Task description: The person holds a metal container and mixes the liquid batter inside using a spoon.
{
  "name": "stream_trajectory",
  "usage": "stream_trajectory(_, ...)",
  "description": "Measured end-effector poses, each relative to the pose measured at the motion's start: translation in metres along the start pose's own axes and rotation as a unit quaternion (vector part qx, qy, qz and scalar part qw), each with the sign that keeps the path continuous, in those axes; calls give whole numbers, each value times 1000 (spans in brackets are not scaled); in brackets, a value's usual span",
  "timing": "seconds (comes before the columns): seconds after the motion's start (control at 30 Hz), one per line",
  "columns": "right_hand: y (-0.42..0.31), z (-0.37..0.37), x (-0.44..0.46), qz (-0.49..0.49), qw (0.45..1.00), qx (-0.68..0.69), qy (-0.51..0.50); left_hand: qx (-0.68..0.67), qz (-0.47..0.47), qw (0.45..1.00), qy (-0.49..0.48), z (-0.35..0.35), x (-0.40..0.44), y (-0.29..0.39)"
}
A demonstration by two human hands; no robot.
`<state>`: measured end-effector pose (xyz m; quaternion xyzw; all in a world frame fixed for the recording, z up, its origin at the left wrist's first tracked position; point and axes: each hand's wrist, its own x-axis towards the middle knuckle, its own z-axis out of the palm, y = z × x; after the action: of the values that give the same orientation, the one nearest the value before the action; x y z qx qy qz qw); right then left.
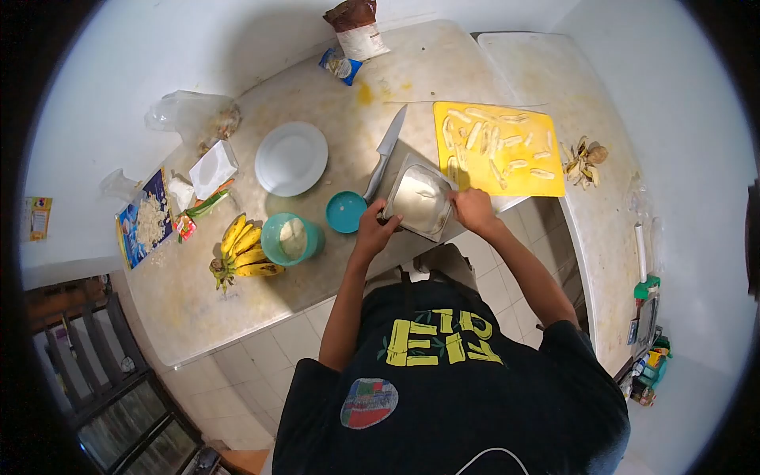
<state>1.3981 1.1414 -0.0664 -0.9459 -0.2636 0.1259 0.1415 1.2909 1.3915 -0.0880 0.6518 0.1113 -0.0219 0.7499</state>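
On the left of the bench (198,321), a bunch of bananas (252,257) lies just beside a green tub (313,236) with a pale mound (293,237) inside; a white plate (291,158) sits farther back. Next comes a small teal bowl (346,225), with the knife (389,144) beyond it, tip pointing away from the person. The knife's handle is near the left hand (375,229), so that wrist is best kept low and clear of it.

The left hand grips the near-left side of the metal pan (419,231), thumb at the rim. The pan is at the bench's front edge, holding a smooth white mix (418,202); whether it rests fully on the surface, I cannot tell. Level, even support from both sides should guard against slopping. The right hand (473,209) is closed at the pan's right side, its exact grip hidden. Rightmost, banana slices (492,141) lie spread on the yellow board (546,184); that forearm should stay off its near edge.
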Motion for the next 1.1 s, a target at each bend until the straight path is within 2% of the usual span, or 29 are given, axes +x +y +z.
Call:
stream_trajectory(0.03, 0, -1, -1, -11, 997, -65, -42, -2, -2, 1000, 3, 1, 0, 5)
stream_trajectory(0.13, 5, -2, 1, -17, 987, 160, -28, 1, -3, 1000, -9, 0, 4, -1)
stream_trajectory(0.23, -3, -5, 1, 7, 997, -75, 8, -7, 0, 1000, 0, -1, 4, -7)
stream_trajectory(0.33, 8, -2, -1, -91, 991, 89, -52, 12, -1, 1000, -11, -5, 8, -12)
stream_trajectory(0.43, -3, -2, 0, 72, 980, 144, 116, -18, -26, 999, 0, -1, 5, -5)
stream_trajectory(0.53, 6, 2, -3, -49, 998, -8, -46, -22, -24, 999, -5, -1, 3, -1)
stream_trajectory(0.63, 5, 5, 1, -15, 972, 235, 28, -5, 8, 1000, -7, 0, 6, 1)
stream_trajectory(0.7, -1, -2, 1, 3, 1000, 9, 8, -25, -6, 1000, -2, 1, 5, 1)
stream_trajectory(0.73, -5, -7, 1, 13, 994, -105, -2, -35, -14, 999, 0, 1, 5, 1)
stream_trajectory(0.83, 9, -2, -1, -114, 989, 94, -11, -38, -30, 999, 0, 0, 8, 0)
stream_trajectory(0.93, -6, -11, -1, 11, 996, 23, 81, -11, -33, 999, -1, -1, 7, 0)
stream_trajectory(1.03, 6, -1, -1, -66, 996, -46, -29, 23, 11, 999, 27, -2, 8, -3)
stream_trajectory(1.1, 12, 4, 2, -77, 994, 76, 23, 3, -14, 1000, 23, 0, 8, 0)
